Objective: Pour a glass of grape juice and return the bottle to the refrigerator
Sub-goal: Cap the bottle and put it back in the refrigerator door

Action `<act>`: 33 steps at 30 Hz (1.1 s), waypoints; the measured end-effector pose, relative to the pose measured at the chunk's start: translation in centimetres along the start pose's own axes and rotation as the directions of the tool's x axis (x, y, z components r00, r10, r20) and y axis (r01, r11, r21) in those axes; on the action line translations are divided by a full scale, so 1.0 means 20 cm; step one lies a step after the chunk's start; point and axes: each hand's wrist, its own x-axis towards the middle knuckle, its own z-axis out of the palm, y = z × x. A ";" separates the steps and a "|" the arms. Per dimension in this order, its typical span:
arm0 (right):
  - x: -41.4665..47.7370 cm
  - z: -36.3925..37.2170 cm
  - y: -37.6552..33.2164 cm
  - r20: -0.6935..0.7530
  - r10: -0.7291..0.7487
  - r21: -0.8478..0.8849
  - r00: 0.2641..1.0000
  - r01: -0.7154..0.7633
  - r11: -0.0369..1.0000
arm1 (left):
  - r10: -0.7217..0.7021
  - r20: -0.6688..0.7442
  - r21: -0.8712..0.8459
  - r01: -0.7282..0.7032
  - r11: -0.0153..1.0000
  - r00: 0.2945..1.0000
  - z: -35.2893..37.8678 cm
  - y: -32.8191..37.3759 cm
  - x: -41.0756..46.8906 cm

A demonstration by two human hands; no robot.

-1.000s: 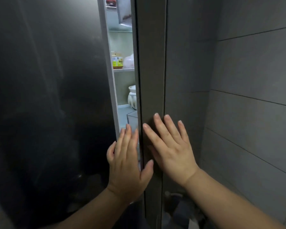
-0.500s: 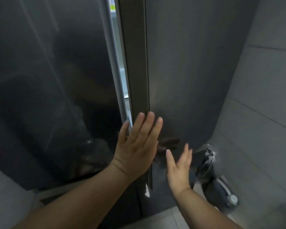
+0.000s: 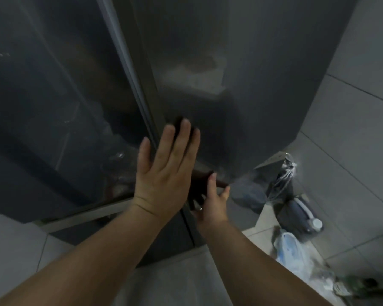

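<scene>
Tiled wall [image 3: 352, 129], left hand [image 3: 164, 180] flat against refrigerator [image 3: 241, 62]

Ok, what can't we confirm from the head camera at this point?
The bottle and shelves: head view, hidden behind the shut-looking refrigerator doors.
Door seam: blurred, so a full seal cannot be told.
Right hand: seen edge-on beside its dark reflection and the left hand; contact with the door unclear.
Floor clutter: blurred, cut by the lower right edge.
The glass: out of frame.
</scene>
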 end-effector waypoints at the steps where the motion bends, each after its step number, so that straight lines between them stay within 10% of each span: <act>1: 0.02 0.01 0.01 0.011 -0.002 0.022 1.000 0.002 1.000 | 0.040 0.087 0.016 -0.042 0.999 0.995 0.02 0.02 -0.08; 18: 0.35 0.32 0.02 -0.044 -0.014 -0.227 0.999 0.004 0.974 | -0.112 0.799 0.016 0.165 0.986 0.591 0.29 -0.01 -0.11; 33: 0.20 0.22 -0.11 0.005 -0.070 -0.399 0.998 0.066 0.914 | -0.107 0.787 -0.072 0.263 0.962 0.608 0.24 -0.01 -0.10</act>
